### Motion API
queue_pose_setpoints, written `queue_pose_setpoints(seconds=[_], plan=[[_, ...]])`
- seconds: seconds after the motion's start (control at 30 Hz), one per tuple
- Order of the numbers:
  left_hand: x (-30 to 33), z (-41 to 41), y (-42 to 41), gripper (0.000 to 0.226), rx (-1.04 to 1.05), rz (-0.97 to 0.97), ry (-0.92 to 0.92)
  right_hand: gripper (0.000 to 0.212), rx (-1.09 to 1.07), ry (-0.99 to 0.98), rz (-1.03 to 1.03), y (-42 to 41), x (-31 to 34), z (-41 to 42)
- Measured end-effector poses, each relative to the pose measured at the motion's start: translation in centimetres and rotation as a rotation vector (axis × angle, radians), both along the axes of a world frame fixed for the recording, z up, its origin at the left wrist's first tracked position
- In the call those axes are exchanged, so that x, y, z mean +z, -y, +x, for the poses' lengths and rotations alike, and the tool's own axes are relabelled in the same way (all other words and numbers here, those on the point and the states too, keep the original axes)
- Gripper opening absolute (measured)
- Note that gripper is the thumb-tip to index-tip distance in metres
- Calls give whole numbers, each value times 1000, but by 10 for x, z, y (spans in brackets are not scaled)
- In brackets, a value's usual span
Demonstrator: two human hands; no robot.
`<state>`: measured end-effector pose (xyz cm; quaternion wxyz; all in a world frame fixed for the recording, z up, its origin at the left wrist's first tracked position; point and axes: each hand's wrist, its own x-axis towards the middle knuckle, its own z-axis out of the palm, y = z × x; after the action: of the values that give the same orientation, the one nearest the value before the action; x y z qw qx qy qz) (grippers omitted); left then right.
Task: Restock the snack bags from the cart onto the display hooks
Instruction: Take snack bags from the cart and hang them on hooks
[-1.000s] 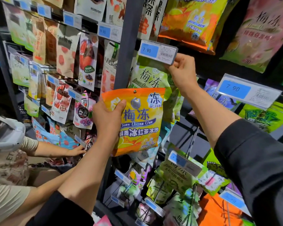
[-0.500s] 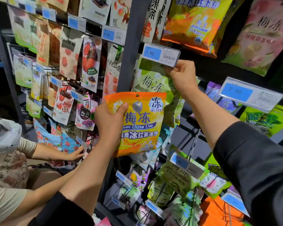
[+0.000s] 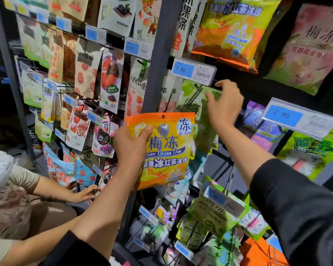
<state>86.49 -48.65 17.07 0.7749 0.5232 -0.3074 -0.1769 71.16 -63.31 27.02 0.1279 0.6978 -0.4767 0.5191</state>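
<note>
An orange and yellow snack bag [image 3: 167, 150] with blue lettering is upright in front of the display, its hang hole at the top. My left hand [image 3: 131, 144] grips it at its upper left corner, thumb across the front. My right hand [image 3: 225, 106] is just below the 7.90 price tag [image 3: 192, 71], thumb in front of and fingers behind the top of a green bag [image 3: 190, 100] hanging on that hook. The hook rod itself is mostly hidden by the tag and my fingers.
A dark upright post [image 3: 158, 64] splits the display into two panels. Matching orange bags [image 3: 234, 31] hang above. A second 7.90 tag [image 3: 296, 118] juts out at right. Another person's hand [image 3: 85, 192] reaches into the lower left bags.
My right hand has dropped from the price tag's lower edge to the top of the green bag. The orange bag in my left hand has stayed about where it was.
</note>
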Motion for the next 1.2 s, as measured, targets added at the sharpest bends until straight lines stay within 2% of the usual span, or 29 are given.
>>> queue_pose_setpoints(seconds=[0.07, 0.1, 0.2, 0.3, 0.33, 0.4, 0.47, 0.6, 0.73, 0.8, 0.9, 1.0, 1.13, 1.2], plan=[[5, 2, -4, 21, -23, -1, 8, 22, 145, 41, -200, -19, -17, -2], [8, 2, -5, 19, -35, 4, 13, 29, 262, 50, -204, -28, -25, -4], [20, 5, -8, 12, -105, -3, 12, 39, 573, -4, 97, -51, -28, -10], [33, 3, -14, 19, -210, -45, 29, 38, 576, -157, 168, -61, -1, -18], [39, 0, -17, 19, -243, -58, 40, 38, 612, -207, 235, -66, 12, -20], [48, -4, -20, 18, -291, -68, 62, 38, 770, -276, 495, -79, 34, -21], [58, -8, -21, 14, -325, -76, 77, 29, 857, -280, 601, -87, 48, -21], [90, -9, -19, 12, -381, -129, 124, 5, 860, -217, 495, -96, 80, -26], [148, -4, -7, 9, -304, -268, 279, 5, 820, -158, 338, -105, 138, -37], [181, 0, -1, 18, -222, -311, 390, 3, 780, -85, 260, -104, 172, -43], [219, 8, 10, 41, -146, -323, 577, 12, 720, 19, 178, -100, 219, -50], [249, 14, 23, 58, -56, -282, 773, 9, 690, 153, 165, -93, 253, -51], [278, 23, 44, 52, 149, -256, 990, 25, 609, 233, 224, -70, 282, -34], [291, 27, 57, 53, 214, -220, 1088, 26, 557, 251, 240, -53, 294, -23]])
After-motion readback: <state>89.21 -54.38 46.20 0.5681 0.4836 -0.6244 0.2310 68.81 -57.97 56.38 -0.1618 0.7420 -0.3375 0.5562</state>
